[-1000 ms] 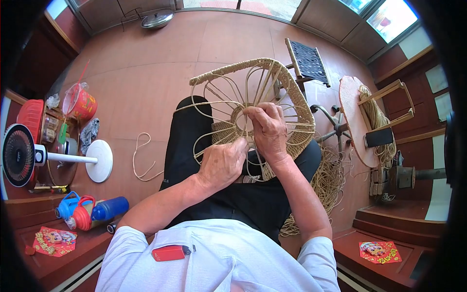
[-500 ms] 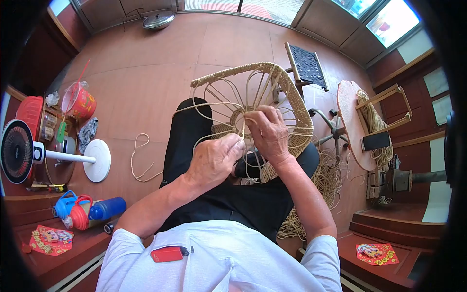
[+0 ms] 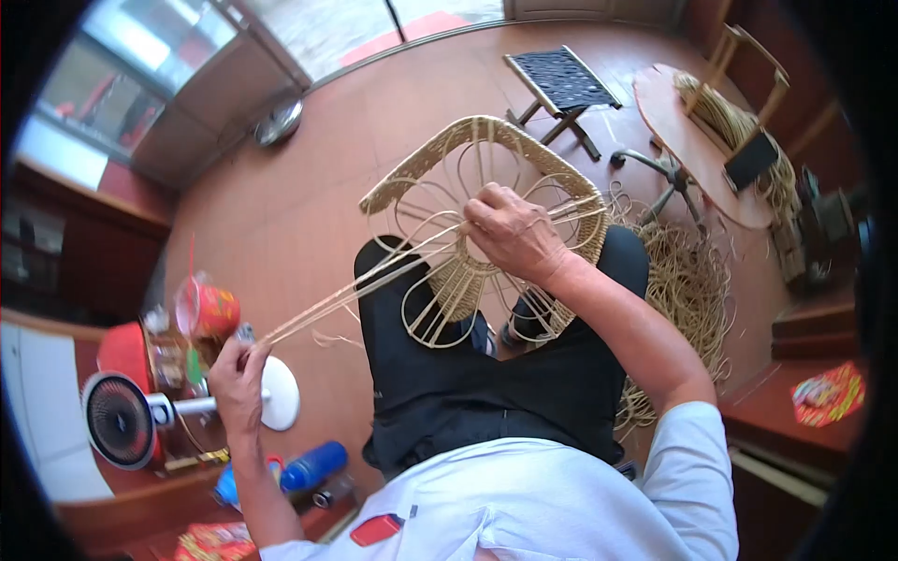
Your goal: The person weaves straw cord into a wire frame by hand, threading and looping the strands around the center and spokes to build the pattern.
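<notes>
A woven cord piece [image 3: 456,292] rests across my knees, with looped strands spreading from a tight centre ring and a thick braided band [image 3: 559,169] curving around the far and right sides. My left hand [image 3: 238,377] is out to the left, its fingers pinched on several long cord strands [image 3: 360,287]. These strands run taut back to the ring. Over the ring, my right hand [image 3: 514,232] is closed on the woven piece where the strands meet; its fingertips partly hide the spot.
Loose cord [image 3: 687,290] lies heaped on the floor at right. Beyond are a folding stool [image 3: 566,82] and a round board [image 3: 669,140] on a wheeled base, bearing a cord bundle [image 3: 720,107]. A fan [image 3: 120,421], a red bucket [image 3: 210,309] and a blue bottle [image 3: 315,465] stand left.
My left hand has moved from the ring far out to the left, drawing the strands straight. My right hand stays at the ring. The view has turned.
</notes>
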